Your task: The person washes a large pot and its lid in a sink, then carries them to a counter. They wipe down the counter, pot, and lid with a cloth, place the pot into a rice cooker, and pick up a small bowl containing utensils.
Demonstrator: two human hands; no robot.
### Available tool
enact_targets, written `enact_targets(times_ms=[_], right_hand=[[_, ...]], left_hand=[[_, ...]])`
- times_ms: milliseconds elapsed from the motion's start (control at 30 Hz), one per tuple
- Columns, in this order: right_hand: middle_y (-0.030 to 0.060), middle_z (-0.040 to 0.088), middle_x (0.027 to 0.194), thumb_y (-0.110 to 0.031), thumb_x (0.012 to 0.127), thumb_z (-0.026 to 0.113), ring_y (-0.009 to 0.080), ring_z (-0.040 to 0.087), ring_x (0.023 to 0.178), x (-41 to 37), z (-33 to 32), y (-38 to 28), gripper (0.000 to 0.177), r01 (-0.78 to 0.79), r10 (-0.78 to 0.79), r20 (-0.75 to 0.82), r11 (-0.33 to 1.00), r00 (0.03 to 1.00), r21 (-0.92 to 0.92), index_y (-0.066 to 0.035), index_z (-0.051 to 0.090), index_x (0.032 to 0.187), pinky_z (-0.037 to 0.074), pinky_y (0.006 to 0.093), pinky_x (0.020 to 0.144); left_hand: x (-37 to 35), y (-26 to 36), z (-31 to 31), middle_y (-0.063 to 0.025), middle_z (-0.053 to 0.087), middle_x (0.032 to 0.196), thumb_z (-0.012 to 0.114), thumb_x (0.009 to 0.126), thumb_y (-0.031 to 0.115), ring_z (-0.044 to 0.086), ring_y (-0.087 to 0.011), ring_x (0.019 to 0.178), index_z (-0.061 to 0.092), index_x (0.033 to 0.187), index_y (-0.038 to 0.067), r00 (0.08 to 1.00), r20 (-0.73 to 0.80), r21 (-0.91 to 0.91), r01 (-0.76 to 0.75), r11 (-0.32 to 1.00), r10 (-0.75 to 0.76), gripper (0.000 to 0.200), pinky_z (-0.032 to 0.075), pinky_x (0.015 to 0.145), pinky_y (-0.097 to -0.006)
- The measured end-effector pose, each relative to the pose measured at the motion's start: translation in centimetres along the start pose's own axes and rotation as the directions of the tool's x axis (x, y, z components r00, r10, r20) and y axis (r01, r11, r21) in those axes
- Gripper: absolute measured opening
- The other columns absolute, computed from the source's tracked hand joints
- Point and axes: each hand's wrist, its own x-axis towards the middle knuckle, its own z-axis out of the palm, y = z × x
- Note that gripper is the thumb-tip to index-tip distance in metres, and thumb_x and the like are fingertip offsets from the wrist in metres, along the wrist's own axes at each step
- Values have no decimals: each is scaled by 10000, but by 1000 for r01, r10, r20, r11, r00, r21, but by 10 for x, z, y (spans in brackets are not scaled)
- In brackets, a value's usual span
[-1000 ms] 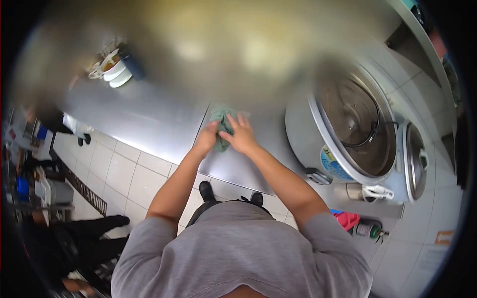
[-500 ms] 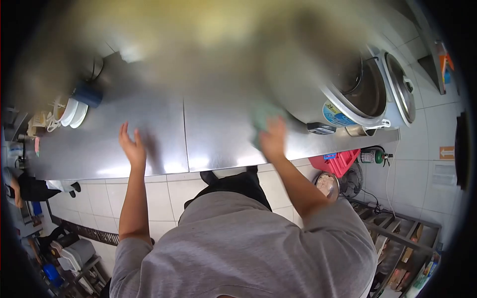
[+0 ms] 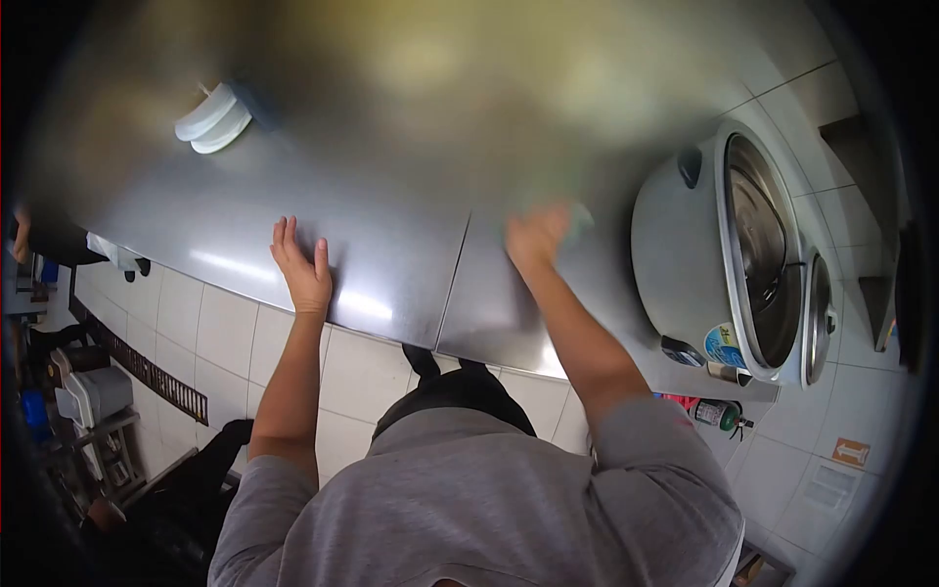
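Over smooth metal counter (image 3: 391, 245) | left hand (image 3: 303, 269): grip apart | right hand (image 3: 538, 235): green cloth (image 3: 581, 222), cannot tell grip

Pale tiled room
Floor tiles (image 3: 227, 328) and dark grating (image 3: 147, 370) lie below the left fingers (image 3: 281, 237); a wall (image 3: 778, 445) with an orange arrow sign (image 3: 851, 451) stands right of the right fingers (image 3: 558, 219)

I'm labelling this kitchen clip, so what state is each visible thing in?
Left hand: empty, fingers spread.
Right hand: at the green fabric cloth; grip unclear.
Cloth: partly hidden, blurred.
Large round silver-grey metal pot: open.
Smaller silver metal pot: lid on.
Round white dishes: stacked.
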Motion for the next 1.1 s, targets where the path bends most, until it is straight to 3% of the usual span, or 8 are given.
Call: enact_targets(times_ms=[267,400,500,700,833,933,1033,1100], right_hand=[[256,306,1405,-291,724,652,395,292,1313,-147,-41,-136,570,707,-806,7,523,591,476,-74,534,1238,227,480,1087],[246,251,1437,-196,706,678,393,243,1340,-194,-89,41,625,390,-481,273,861,833,327,-113,474,1291,243,456,1090],[253,244,1427,-91,748,630,412,264,1311,-250,-89,212,607,-236,231,54,961,971,144,-85,430,1321,313,425,1053],[356,413,1231,-276,892,494,466,445,1107,-242,-127,381,493,-829,758,-348,543,552,-132,60,455,1250,357,471,975],[337,414,1225,-160,749,619,479,429,1097,-254,-89,246,480,-331,252,-303,911,919,-245,61,478,1151,354,514,949],[288,466,1135,-116,581,662,425,457,1056,-226,-89,102,430,-191,152,354,979,923,77,-28,585,995,378,501,873],[203,518,983,-43,639,608,376,526,902,-153,-91,12,319,370,-364,-88,851,927,372,-63,606,958,417,471,819],[204,523,1031,-8,676,565,380,529,892,-73,-69,1,287,239,-224,-98,785,970,572,-44,604,958,423,444,830]], left_hand=[[-1,-19,3,-218,370,1335,454,944,242,359,-347,1244,353,1319,-36,998,-21,-184,61,981,-66,478,268,1060,-401],[-4,-14,7,-209,374,1319,461,945,221,392,-322,1217,352,1320,-32,996,29,-220,93,971,-88,465,299,1044,-393],[-1,-13,8,-224,408,1309,457,950,266,404,-345,1218,383,1296,-60,999,32,-85,-15,996,18,482,298,1054,-403],[-5,-5,7,-223,410,1312,460,950,276,403,-349,1216,402,1271,-73,997,57,-1,-47,999,47,478,303,1050,-411],[-3,-12,11,-242,401,1318,477,944,254,361,-365,1251,411,1266,-66,997,53,-15,-53,998,54,459,284,1054,-421],[1,0,6,-239,378,1341,485,939,259,335,-373,1273,409,1269,-57,999,28,33,-44,998,43,464,273,1061,-433],[-1,5,3,-235,360,1356,496,932,261,311,-378,1288,411,1271,-47,1000,29,23,-4,1000,3,466,263,1065,-447],[-1,1,2,-232,349,1364,504,927,263,295,-377,1299,415,1270,-42,998,60,34,11,999,-13,467,254,1069,-452]])
